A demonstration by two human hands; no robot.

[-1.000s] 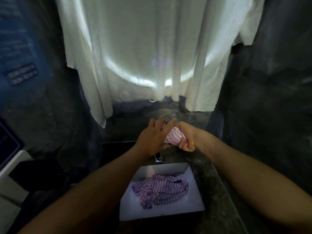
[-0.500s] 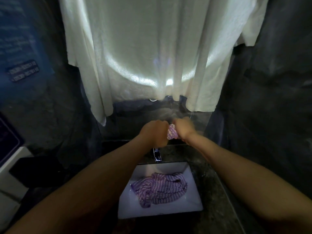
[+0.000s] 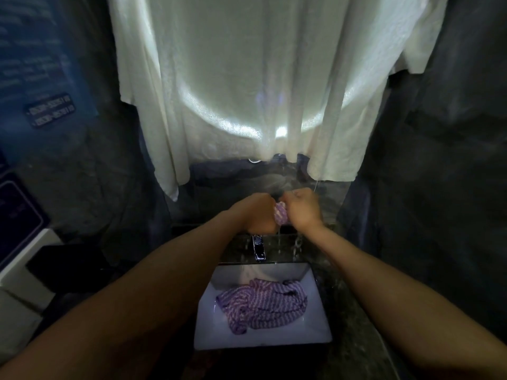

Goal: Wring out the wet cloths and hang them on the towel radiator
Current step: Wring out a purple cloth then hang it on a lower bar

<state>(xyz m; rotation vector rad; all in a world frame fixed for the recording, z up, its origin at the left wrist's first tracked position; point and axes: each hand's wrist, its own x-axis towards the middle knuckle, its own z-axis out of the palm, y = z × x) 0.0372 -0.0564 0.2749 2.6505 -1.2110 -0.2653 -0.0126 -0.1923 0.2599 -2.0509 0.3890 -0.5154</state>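
Note:
Both my hands are raised above the tap, gripping one bunched purple-and-white striped cloth point(image 3: 281, 216) between them. My left hand point(image 3: 256, 215) is curled round its left end and my right hand point(image 3: 301, 211) round its right end, so only a small twisted piece shows. Water drips from it onto the dark counter behind the basin. A second purple striped cloth point(image 3: 264, 304) lies crumpled in the white rectangular sink point(image 3: 263, 338) below. The towel radiator is not visible.
A large white towel point(image 3: 247, 86) hangs over the wall straight ahead, lit from behind. A chrome tap point(image 3: 258, 249) stands at the sink's back edge. Dark stone counter point(image 3: 354, 338) runs to the right. A white box and dark items sit at lower left.
My left hand's fingers were open over the cloth and have closed round it. Both hands have squeezed together and the cloth is now bunched smaller, with water dripping down.

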